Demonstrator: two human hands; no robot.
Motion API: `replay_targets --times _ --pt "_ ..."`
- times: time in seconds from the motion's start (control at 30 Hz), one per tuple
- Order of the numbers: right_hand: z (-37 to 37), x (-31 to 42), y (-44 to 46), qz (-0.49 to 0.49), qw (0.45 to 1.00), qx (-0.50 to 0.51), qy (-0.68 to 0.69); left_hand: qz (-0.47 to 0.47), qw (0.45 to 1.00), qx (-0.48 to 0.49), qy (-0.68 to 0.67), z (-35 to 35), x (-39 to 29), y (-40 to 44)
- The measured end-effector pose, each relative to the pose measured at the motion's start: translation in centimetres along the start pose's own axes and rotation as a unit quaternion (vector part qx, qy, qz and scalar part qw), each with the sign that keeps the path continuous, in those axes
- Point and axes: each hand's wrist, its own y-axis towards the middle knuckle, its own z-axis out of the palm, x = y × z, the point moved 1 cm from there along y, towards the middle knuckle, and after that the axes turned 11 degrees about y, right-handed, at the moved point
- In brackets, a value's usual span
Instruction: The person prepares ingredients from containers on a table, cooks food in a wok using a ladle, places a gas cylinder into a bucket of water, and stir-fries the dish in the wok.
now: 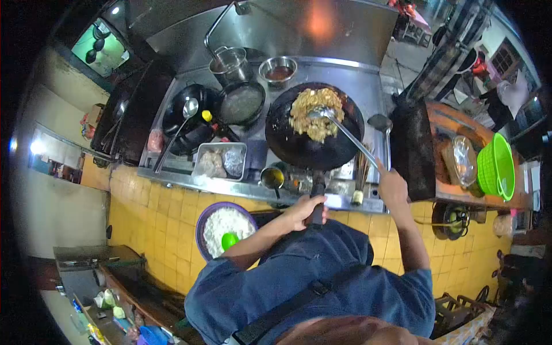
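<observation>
A black wok (282, 146) sits on the stove, with a heap of chopped, yellow-brown food (313, 127) in it. My left hand (305, 211) is wrapped round the wok's dark handle (318, 188). In my right hand (394, 188) is a long-handled metal ladle (349, 135), its head resting in the food. What the food is exactly, I cannot tell. Beside the wok, on the right, lies another long-handled utensil (386, 135) with a dark head. A bundle of thin sticks (361, 181) stands near my right hand.
Left of the wok are a dark pan of liquid (242, 104), a ladle (188, 112), a clear tub of bags (221, 161) and a small pot (272, 178). Behind stand a steel bowl (278, 71) and a pot (230, 64). A purple-rimmed basin of rice (200, 227) is low left; a green basket (495, 168) right.
</observation>
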Motion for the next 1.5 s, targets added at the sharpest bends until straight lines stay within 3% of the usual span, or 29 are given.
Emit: replay_targets --times 0.07,0.13,0.23,0.27,0.37,0.5,0.6,0.63,0.67,0.7,0.73,0.77,0.83,0.87,0.9,0.97,1.1,1.13,1.17,1.23,1.27,1.37,1.43,1.47,1.5 --pt "-2.2 0.8 -0.9 0.016 0.999 -0.014 0.031 -0.028 0.999 0.011 0.024 -1.9 -0.9 2.2" --pt "-1.1 1.6 -1.4 0.032 0.994 -0.031 0.099 0.106 0.993 -0.037 0.028 -5.2 0.7 8.8" --pt "6.2 2.9 2.5 0.052 0.994 -0.054 0.084 0.189 0.98 -0.047 0.041 -8.1 1.2 14.7" --pt "10.2 2.1 4.3 0.034 0.995 -0.073 0.065 0.193 0.979 -0.045 0.04 -8.6 1.2 15.8" --pt "13.0 2.7 6.7 0.011 1.0 -0.018 0.017 0.169 0.985 -0.021 0.042 -8.6 1.3 16.7" --pt "8.3 1.8 6.3 0.037 0.993 0.076 0.085 0.143 0.986 -0.056 0.059 -8.3 0.5 15.3" --pt "12.9 1.9 4.5 0.135 0.973 0.004 0.186 0.153 0.987 -0.039 0.033 -8.5 0.9 15.8" --pt "14.6 2.4 4.7 0.134 0.973 0.004 0.186 0.154 0.987 -0.04 0.032 -8.7 0.9 15.7" --pt "16.2 2.8 4.9 0.065 0.97 -0.013 0.234 0.158 0.987 -0.023 0.034 -8.7 0.8 15.7" --pt "17.8 3.0 5.2 -0.007 0.959 -0.03 0.28 0.162 0.986 -0.007 0.034 -8.7 0.8 15.6" --pt "19.4 1.1 7.2 0.083 0.881 0.132 0.447 0.163 0.986 -0.01 0.031 -8.7 0.7 15.4" --pt "13.9 2.2 6.7 0.161 0.788 0.193 0.562 0.156 0.987 -0.028 0.037 -8.5 0.6 15.1" --pt "11.7 0.6 6.7 -0.042 0.928 0.085 0.361 0.152 0.986 -0.048 0.04 -8.3 0.5 14.9" --pt "9.0 1.7 5.3 -0.106 0.951 0.025 0.289 0.15 0.987 -0.049 0.039 -8.3 0.6 14.8" --pt "7.4 2.4 4.3 -0.109 0.951 0.026 0.289 0.149 0.987 -0.049 0.038 -8.4 0.5 14.9" --pt "5.9 3.0 2.9 -0.022 0.966 0.085 0.245 0.147 0.987 -0.05 0.05 -8.6 0.5 14.9" --pt "12.0 0.9 7.7 -0.071 0.952 0.097 0.283 0.152 0.987 -0.036 0.047 -8.6 0.6 15.1" --pt "11.9 2.8 8.4 0.021 0.963 0.093 0.252 0.152 0.987 -0.036 0.046 -8.6 0.5 15.0" --pt "11.2 5.2 8.5 0.022 0.963 0.093 0.252 0.155 0.986 -0.039 0.047 -8.6 0.3 14.9" --pt "9.7 8.5 8.1 -0.031 0.992 0.121 -0.006 0.152 0.986 -0.04 0.048 -8.3 0.9 14.8" --pt "9.0 6.3 8.9 -0.027 0.992 0.12 -0.003 0.157 0.985 -0.046 0.063 -8.5 0.8 14.9" --pt "5.6 0.8 10.9 -0.115 0.942 0.255 0.185 0.158 0.984 -0.048 0.071 -9.4 1.1 16.6" --pt "3.6 0.1 11.0 -0.004 0.962 0.208 0.179 0.144 0.989 0.003 -0.019 -9.8 1.4 18.0" --pt "5.5 0.8 10.6 -0.001 0.961 0.21 0.18 0.108 0.994 0.006 -0.021 -8.6 0.0 15.9" --pt "9.3 1.9 10.5 0.015 0.983 0.137 0.125 0.106 0.994 0.006 -0.021 -8.6 -0.5 16.2"
